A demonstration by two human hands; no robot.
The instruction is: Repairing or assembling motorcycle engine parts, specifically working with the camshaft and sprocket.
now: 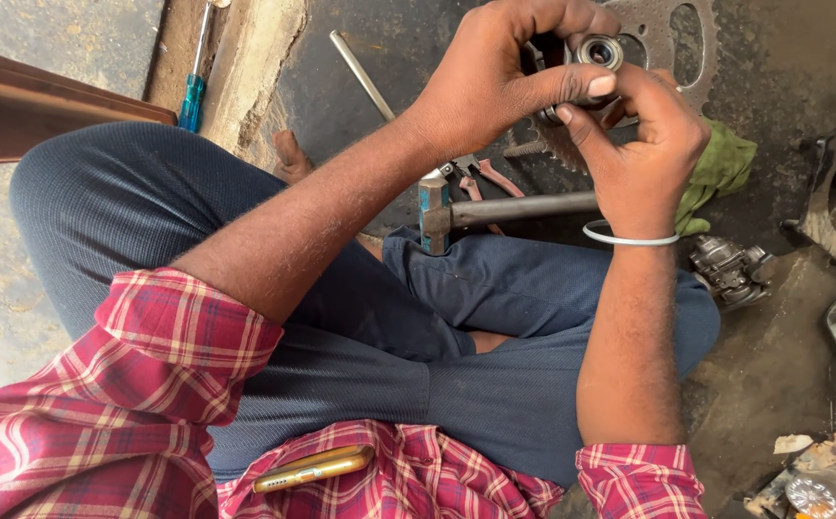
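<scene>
I sit cross-legged on the floor. Both hands are raised together around a small round metal part with a bearing (599, 52) in its middle. My left hand (509, 72) curls over it from the left, thumb pressed across its front. My right hand (644, 149) grips it from below and the right; a white band circles that wrist. Much of the part is hidden by my fingers.
A hammer (480, 211) lies across my knee, with red-handled pliers (480, 178) beside it. A steel rod (360, 72), a blue-handled screwdriver (193, 96), a green rag (725, 173), a toothed sprocket (663, 29) and grimy metal parts (725, 269) lie on the dark floor.
</scene>
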